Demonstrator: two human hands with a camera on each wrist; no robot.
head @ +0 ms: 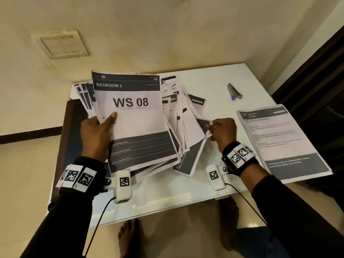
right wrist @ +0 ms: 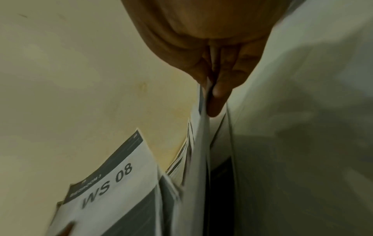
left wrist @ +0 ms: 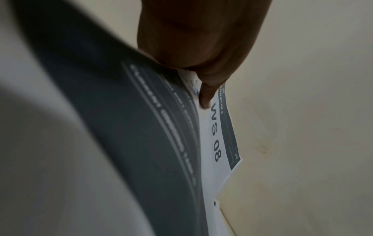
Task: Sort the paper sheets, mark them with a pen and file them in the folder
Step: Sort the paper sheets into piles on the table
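Paper sheets [head: 149, 118]: fanned bundle raised over the table [head: 214, 81], prob. so headings can be read. Left hand [head: 96, 135] grips it, thumb pressed on the "WS 08" sheet [head: 134, 112]. Right hand [head: 221, 131] pinches one sheet edge, thumb vs fingers. Sorted pile [head: 283, 142] lies to the right; pen [head: 234, 91] well apart.

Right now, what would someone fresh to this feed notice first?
The white sheet printed "WS 08" stands out, gripped by the left hand atop a fanned stack of printed paper sheets. The right hand pinches that stack's right edge. A tidy pile of sheets lies right, a grey pen with blue cap beyond it.
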